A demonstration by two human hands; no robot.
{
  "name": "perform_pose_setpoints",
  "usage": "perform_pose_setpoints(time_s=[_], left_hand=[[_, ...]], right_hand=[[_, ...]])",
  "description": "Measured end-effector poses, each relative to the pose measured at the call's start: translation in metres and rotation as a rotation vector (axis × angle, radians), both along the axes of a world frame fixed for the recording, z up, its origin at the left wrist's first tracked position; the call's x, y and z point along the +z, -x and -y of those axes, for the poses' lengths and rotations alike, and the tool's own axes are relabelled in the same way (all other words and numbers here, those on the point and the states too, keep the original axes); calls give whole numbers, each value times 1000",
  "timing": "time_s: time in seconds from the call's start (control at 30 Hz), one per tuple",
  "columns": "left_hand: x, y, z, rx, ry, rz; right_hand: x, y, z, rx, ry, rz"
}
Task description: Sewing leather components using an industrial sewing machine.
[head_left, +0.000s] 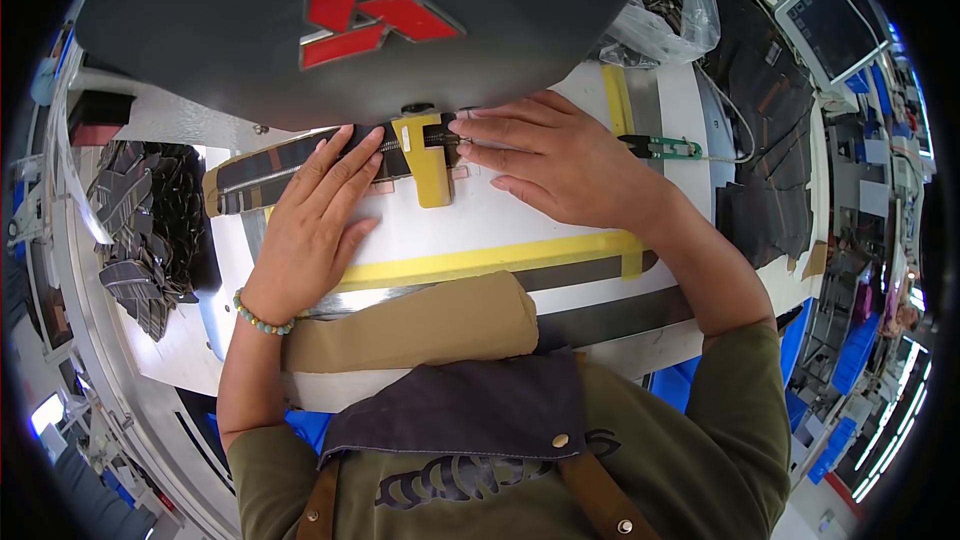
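Observation:
A dark striped fabric strip [260, 169] runs across the white work plate [420, 230]. My left hand [310, 220] rests fingertips on it left of a yellow metal fitting [423, 165], fingers straight and slightly apart. My right hand [560, 158] lies with fingers spread at the fitting's right, fingertips on dark material beside it. What lies under the right fingertips is partly hidden. Both hands are open. A folded tan piece [410, 330] sits near the front edge, by my left wrist.
A dark machine head [200, 20] overhangs the plate. Cut fabric piles lie left [140, 240] and right [760, 220]. Green-handled snips [668, 148] are right of my right hand. A plastic bag [670, 20] and a screen [830, 15] are at back right. Yellow tape [470, 258] edges the work area.

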State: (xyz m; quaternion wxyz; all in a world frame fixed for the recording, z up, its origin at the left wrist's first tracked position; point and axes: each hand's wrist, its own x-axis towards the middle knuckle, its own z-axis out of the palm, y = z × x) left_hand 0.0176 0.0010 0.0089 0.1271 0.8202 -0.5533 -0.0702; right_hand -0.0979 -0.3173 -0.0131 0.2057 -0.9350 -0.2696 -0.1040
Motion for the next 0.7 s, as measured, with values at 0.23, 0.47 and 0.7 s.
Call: perform_pose_setpoints(time_s=[0.23, 0.47, 0.7], left_hand=[[1, -5, 0, -18, -21, 24], [1, -8, -2, -37, -48, 32], [-2, -10, -3, -46, -28, 29]], right_hand=[[-4, -1, -3, -18, -1, 65], [-10, -1, -5, -26, 2, 92], [-1, 1, 4, -105, -119, 114]])
